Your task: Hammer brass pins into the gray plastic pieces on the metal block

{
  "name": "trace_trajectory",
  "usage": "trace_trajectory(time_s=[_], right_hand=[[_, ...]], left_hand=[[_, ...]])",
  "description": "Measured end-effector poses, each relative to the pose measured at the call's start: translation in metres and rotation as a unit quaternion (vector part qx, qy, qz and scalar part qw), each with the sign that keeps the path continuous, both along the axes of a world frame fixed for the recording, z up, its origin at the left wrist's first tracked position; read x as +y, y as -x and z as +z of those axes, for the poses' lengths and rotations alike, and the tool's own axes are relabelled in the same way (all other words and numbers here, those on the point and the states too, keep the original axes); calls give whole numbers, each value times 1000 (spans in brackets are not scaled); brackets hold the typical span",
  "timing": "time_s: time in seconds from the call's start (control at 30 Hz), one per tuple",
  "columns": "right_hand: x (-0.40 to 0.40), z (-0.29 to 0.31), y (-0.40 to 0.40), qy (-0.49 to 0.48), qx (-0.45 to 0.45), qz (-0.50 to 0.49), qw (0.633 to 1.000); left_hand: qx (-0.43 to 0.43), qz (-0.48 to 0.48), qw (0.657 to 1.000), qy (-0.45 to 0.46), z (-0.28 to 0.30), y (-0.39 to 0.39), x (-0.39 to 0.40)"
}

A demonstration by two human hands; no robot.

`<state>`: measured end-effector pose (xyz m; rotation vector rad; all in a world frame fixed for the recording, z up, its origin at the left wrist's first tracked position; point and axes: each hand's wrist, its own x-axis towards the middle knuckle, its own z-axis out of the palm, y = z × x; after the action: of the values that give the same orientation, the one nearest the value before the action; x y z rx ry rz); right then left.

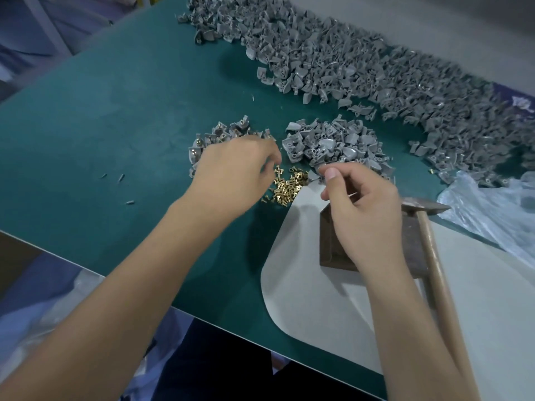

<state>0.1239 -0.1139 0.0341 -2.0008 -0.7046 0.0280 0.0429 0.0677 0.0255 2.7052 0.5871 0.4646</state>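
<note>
- Your left hand (231,166) is reaching, fingers curled, into the pins (289,188) beside the block (411,241); what its grip is grasping, I cannot tell.
- Your right hand (362,204) is hovering over the block, grip pinching something hidden.
- The hammer (434,250) is lying across the block.

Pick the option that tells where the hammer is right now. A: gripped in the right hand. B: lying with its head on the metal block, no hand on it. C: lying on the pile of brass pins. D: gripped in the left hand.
B: the hammer lies with its head on the metal block, and neither the right hand nor the left hand touches it.
</note>
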Motion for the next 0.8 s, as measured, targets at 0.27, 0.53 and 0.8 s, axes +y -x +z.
trace_trajectory(time_s=[0.27, 0.53, 0.8], right_hand=[[0, 0, -1, 3, -5, 4, 1000], [-1, -3, -1, -6, -15, 10, 1000], [-7, -1, -1, -68, -46, 86, 993]], left_hand=[[71, 58, 995, -33, -5, -6, -5], [21, 54, 998, -29, -2, 0, -6], [-151, -79, 904, 392, 20, 20, -43]])
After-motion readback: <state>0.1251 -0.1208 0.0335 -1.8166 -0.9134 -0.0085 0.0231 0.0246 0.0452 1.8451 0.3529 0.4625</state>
